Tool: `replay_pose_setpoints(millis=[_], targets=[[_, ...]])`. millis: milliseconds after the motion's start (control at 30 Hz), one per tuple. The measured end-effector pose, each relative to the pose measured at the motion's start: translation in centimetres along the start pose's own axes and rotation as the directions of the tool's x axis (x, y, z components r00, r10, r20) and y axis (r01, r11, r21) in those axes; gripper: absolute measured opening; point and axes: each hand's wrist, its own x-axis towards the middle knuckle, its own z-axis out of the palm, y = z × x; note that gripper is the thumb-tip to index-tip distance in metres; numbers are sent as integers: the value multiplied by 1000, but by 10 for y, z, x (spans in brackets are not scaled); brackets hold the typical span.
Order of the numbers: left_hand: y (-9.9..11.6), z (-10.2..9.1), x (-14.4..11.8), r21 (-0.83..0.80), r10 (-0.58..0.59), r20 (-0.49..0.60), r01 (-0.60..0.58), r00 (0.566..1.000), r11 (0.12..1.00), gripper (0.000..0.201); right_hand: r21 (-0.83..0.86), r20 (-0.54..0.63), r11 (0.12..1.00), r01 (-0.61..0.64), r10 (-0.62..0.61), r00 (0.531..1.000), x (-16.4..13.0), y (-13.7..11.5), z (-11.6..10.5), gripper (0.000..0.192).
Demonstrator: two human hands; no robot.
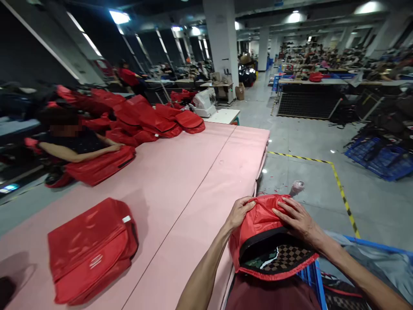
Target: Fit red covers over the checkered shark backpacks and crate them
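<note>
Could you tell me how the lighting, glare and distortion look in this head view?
Head view: bright ceiling lights flare white; the red bag on the pink table shows soft glare; the table edges and pillar splay from wide-angle distortion; the left hand and right hand on the red cover are sharp; far benches look hazy.

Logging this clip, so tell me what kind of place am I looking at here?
Probably a bag-sewing factory floor: a long pink table piled with red bags, a sewing machine, and both hands on a red bag.
</note>
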Motion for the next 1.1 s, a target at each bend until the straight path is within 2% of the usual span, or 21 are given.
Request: replay_pose_setpoints(millis=[100,167,233,333,400,500,567,633,700,733,800,867,933,1000,1100], targets=[[-11,15,26,-4,-56,134,57,989,998,53,-24,2,992,-122,122,992,-26,-11,-9,66],[-18,29,44,72,-73,213,59,974,996,50,-47,-40,976,-213,211,977,-42,-19,-15,58],[-24,45,59,217,-47,238,-7,970,976,47,-69,-113,951,-303,294,949,-55,-24,-20,51],[-35,69,71,461,111,215,-201,970,864,56,-80,-262,892,-444,411,873,-66,-19,-25,43],[-48,82,77,574,230,248,-334,941,747,75,-58,-338,847,-529,482,808,-67,-6,-27,38],[-76,94,95,669,314,365,-482,876,566,106,-22,-400,784,-620,562,724,-61,23,-25,31],[-95,98,119,692,328,429,-540,842,479,107,-13,-416,756,-655,591,691,-57,46,-20,28],[-112,99,149,684,354,459,-578,815,444,93,6,-412,733,-680,621,666,-54,71,-12,28],[-125,100,182,665,399,431,-584,809,466,80,41,-394,718,-695,651,649,-52,97,-2,28],[-130,99,199,659,414,394,-567,820,495,76,62,-379,711,-700,666,643,-51,112,3,29],[-135,97,232,655,392,293,-482,872,582,67,115,-339,694,-710,700,629,-47,143,13,33],[-131,96,264,643,282,209,-349,936,682,55,210,-277,648,-732,757,591,-38,179,24,40],[-120,96,294,609,148,182,-230,972,759,44,359,-151,535,-765,842,518,-25,218,38,55],[-108,100,321,561,44,159,-127,986,818,37,519,29,355,-777,902,431,-10,257,57,70],[-101,108,350,475,-138,92,78,986,877,49,677,259,74,-732,907,331,7,304,94,79]])
